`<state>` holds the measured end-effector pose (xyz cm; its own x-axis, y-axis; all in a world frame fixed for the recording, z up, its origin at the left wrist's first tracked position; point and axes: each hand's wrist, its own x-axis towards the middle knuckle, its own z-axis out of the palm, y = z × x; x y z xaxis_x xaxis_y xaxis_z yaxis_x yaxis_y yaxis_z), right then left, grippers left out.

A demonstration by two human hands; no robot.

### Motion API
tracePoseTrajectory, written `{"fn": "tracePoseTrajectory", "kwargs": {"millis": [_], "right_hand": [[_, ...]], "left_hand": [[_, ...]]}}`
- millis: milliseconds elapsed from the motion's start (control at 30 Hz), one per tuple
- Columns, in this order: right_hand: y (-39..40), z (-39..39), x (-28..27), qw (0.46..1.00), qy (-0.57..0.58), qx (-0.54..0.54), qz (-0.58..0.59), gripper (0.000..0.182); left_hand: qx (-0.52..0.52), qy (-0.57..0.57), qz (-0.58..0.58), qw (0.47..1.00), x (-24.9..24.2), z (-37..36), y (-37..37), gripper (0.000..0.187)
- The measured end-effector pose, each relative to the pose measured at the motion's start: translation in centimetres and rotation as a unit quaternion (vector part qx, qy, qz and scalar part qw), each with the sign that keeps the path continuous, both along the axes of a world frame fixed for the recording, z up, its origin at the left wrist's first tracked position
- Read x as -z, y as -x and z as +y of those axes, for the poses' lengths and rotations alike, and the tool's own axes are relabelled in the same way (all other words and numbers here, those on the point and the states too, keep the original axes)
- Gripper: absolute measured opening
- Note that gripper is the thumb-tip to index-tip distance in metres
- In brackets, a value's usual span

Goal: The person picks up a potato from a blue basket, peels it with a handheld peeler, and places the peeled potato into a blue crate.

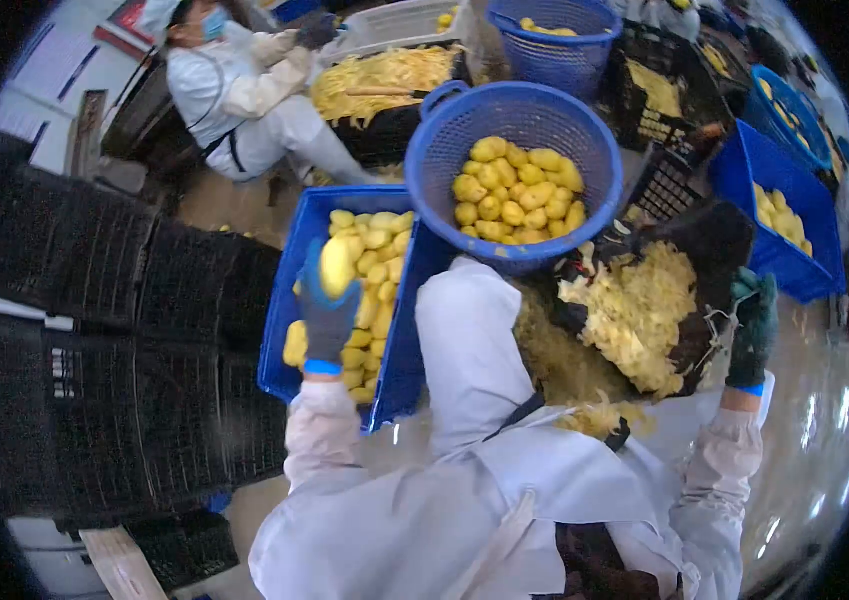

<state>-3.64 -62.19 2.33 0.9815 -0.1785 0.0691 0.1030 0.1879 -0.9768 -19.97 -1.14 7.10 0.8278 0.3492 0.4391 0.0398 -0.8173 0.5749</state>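
My left hand point(328, 315), in a blue and grey glove, grips a peeled potato point(337, 267) above the blue crate point(275, 345). More peeled yellow potatoes point(377, 240) fill that crate. Off to the right, my right hand point(753, 322) wears a dark green glove and has its fingers curled. A thin pale thing point(715, 325) shows beside those fingers, too small to name. Between my hands, a heap of peelings point(645, 310) lies on a dark container. In front of my knee, a round blue basket point(435, 215) holds several potatoes point(520, 190).
Stacked black crates point(55, 390) line the left side. A seated co-worker point(245, 95) is beside another heap of peelings point(385, 80) at the back. A second blue basket point(557, 55) stands behind. Another blue crate point(820, 200) with potatoes sits at the right on the wet floor point(815, 420).
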Motion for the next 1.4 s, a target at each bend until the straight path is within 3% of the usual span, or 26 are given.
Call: {"fn": "tracePoseTrajectory", "kwargs": {"millis": [33,67,100,133,167,233,267,333,400,500,600,667,700,767,800,833,867,900,1000,1067,1100,1167,1233,1267,1333,1400], "right_hand": [[1.1,1.9,-1.2,0.999,-0.025,-0.007,-0.024,0.04],[0.9,1.3,-0.8,1.0,-0.002,-0.003,0.011,0.04],[0.6,0.7,0.1,0.999,0.021,-0.001,0.047,0.039],[0.3,0.1,1.3,0.995,0.043,0.0,0.085,0.039],[-0.6,-1.1,2.6,0.989,-0.045,-0.012,0.141,0.039],[0.5,2.4,0.2,0.988,0.015,0.062,0.144,0.039],[-0.1,2.2,1.2,0.988,0.01,0.042,0.149,0.039],[-1.0,0.6,3.2,0.985,-0.042,-0.022,0.168,0.039],[-1.6,-0.8,4.4,0.976,-0.097,-0.063,0.186,0.04],[-1.8,-2.9,6.1,0.964,-0.139,-0.115,0.194,0.042],[-2.3,-5.7,10.6,0.967,-0.069,-0.155,0.192,0.043],[-2.9,-8.2,13.9,0.967,-0.039,-0.128,0.217,0.043],[-3.1,-7.4,13.5,0.968,-0.023,-0.111,0.226,0.044],[-2.4,-3.1,10.1,0.919,-0.195,-0.284,0.19,0.044],[-1.9,0.5,7.1,0.871,-0.267,-0.367,0.188,0.045],[-1.1,-0.2,7.7,0.951,-0.121,-0.211,0.192,0.043],[-0.6,-1.1,7.8,0.982,0.03,-0.042,0.182,0.041],[-0.5,-1.5,7.5,0.975,0.007,-0.065,0.212,0.042],[-0.6,-1.7,6.0,0.952,-0.046,-0.117,0.281,0.046],[0.0,-0.4,4.8,0.944,-0.061,-0.125,0.298,0.05],[-0.3,-0.4,5.6,0.964,0.045,-0.068,0.254,0.049],[-0.3,0.1,4.7,0.964,0.024,-0.088,0.249,0.049],[-0.8,-0.3,4.5,0.961,0.011,-0.07,0.268,0.048],[-0.9,-0.6,5.1,0.973,0.065,-0.081,0.205,0.045],[-0.4,-0.8,5.2,0.974,0.178,-0.107,0.091,0.044],[0.0,0.3,3.6,0.975,0.153,-0.051,0.153,0.045]], "left_hand": [[-0.031,-0.042,0.061,0.997,0.4,1.3,1.7,0.07],[0.005,-0.045,0.077,0.996,2.5,3.8,3.1,0.073],[-0.044,-0.149,0.164,0.974,5.7,6.4,4.9,0.072],[-0.053,-0.067,0.142,0.986,5.8,6.3,4.4,0.067],[-0.033,-0.079,0.116,0.99,5.9,6.4,3.1,0.063],[-0.018,-0.085,0.104,0.991,3.4,4.5,-0.7,0.056],[-0.033,-0.084,0.115,0.989,2.3,3.8,-2.7,0.052],[0.02,-0.093,0.001,0.995,-0.5,2.2,-6.4,0.048],[0.003,-0.183,-0.026,0.983,-1.0,3.8,-8.0,0.044],[-0.008,-0.269,0.07,0.961,-1.1,7.1,-4.6,0.032],[-0.121,-0.364,0.157,0.91,6.7,15.0,6.3,0.04],[-0.209,-0.105,0.18,0.955,10.5,15.9,12.7,0.044],[-0.226,-0.023,0.199,0.953,11.8,15.5,14.8,0.047],[-0.25,0.146,0.23,0.929,14.4,15.1,18.4,0.053],[-0.273,0.082,0.234,0.929,16.4,14.9,19.6,0.055],[-0.294,0.017,0.237,0.926,18.8,14.4,20.1,0.058],[-0.314,-0.047,0.238,0.918,20.6,13.8,19.8,0.061],[-0.313,-0.037,0.264,0.912,20.9,13.4,18.2,0.068],[-0.27,-0.177,0.299,0.898,21.6,13.1,11.5,0.073],[-0.239,-0.2,0.298,0.902,21.6,13.6,6.0,0.076],[-0.227,-0.196,0.299,0.906,20.8,13.4,3.4,0.076],[-0.193,-0.203,0.311,0.908,21.0,14.3,-0.5,0.077],[-0.192,-0.169,0.43,0.866,19.4,14.1,-2.3,0.076],[-0.191,-0.152,0.489,0.838,18.6,14.0,-2.9,0.076],[-0.179,-0.124,0.466,0.858,19.2,14.1,-1.9,0.075],[-0.148,-0.083,0.429,0.887,19.7,14.0,1.0,0.073]]}}
